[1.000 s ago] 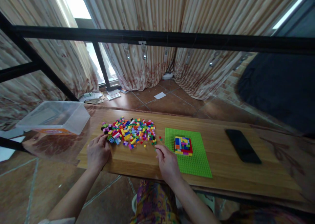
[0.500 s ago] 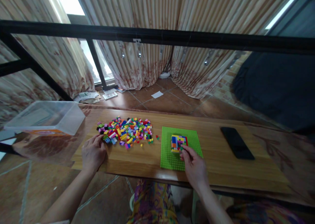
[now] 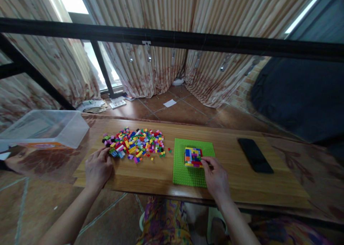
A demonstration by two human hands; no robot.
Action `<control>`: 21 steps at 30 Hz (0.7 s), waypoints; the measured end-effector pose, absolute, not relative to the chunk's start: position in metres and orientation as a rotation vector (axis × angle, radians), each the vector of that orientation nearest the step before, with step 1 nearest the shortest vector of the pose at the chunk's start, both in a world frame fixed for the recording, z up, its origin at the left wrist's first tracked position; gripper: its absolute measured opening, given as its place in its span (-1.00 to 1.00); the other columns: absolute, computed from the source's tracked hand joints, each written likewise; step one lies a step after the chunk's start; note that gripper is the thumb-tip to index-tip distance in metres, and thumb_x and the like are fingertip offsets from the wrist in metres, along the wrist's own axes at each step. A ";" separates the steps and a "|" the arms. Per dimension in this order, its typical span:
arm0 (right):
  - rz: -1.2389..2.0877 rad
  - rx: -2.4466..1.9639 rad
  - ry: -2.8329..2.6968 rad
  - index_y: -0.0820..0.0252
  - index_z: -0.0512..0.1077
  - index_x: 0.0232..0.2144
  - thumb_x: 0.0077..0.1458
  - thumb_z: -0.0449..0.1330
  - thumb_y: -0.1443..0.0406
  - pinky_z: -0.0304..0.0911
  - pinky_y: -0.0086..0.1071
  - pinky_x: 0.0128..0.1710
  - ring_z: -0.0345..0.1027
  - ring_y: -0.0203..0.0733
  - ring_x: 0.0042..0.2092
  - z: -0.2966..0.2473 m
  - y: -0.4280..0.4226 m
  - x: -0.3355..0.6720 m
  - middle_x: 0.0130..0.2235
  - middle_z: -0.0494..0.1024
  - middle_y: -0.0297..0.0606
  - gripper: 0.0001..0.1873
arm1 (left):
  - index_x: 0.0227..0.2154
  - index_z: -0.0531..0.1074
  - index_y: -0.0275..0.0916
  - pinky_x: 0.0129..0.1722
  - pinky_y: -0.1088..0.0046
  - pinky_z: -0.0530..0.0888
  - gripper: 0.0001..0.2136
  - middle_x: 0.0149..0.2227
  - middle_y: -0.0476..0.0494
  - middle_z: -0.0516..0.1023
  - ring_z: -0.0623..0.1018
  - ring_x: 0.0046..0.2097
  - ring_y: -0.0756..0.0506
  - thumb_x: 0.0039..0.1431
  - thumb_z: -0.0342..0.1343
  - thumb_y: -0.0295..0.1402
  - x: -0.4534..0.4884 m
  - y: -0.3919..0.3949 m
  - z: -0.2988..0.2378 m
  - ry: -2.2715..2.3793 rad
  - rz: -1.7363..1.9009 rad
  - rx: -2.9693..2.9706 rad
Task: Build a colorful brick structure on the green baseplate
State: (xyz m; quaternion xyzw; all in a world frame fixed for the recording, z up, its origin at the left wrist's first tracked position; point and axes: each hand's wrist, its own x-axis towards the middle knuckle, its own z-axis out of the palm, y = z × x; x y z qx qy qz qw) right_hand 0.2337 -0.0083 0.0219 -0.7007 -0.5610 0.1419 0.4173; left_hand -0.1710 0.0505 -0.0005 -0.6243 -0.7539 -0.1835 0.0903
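A small square build of coloured building bricks sits on a green baseplate. My right hand is at the right side of this build, thumb and forefinger pinched together. A small green brick shows at the fingertips, partly covered by them; whether it is seated in the build is too small to tell. My left hand rests on the table with loosely bent fingers, beside the left end of a pile of loose building bricks. Nothing is visibly held in it.
A clear plastic bin stands left of the pile. A black phone lies on the wooden table, right of the baseplate. A black metal bar crosses beyond the table, with curtains behind it.
My right hand has shifted slightly to the right across the build, to its right edge. My left hand stays beside the pile. The whole view has moved a little.
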 end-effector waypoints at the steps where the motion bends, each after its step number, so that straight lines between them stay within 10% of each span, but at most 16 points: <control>1: 0.337 -1.744 -1.435 0.19 0.49 -0.35 0.16 0.04 0.09 0.30 -0.27 -0.23 0.42 -0.12 -0.24 0.022 -0.006 0.234 -0.26 0.55 -0.14 -0.66 | -0.03 0.45 -0.29 0.09 0.19 0.34 -0.65 0.03 -0.24 0.48 0.44 0.05 -0.25 0.22 -0.13 -0.36 -0.171 0.051 -0.001 -2.243 -0.540 -1.852; 21: 0.133 -1.753 -1.688 0.17 0.51 -0.28 0.24 -0.02 0.16 0.23 -0.25 -0.16 0.33 -0.11 -0.20 0.013 0.006 0.231 -0.27 0.53 -0.16 -0.66 | -0.01 0.43 -0.26 0.11 0.22 0.31 -0.65 0.04 -0.23 0.47 0.42 0.07 -0.23 0.22 -0.13 -0.36 -0.173 0.049 -0.001 -2.258 -0.544 -1.880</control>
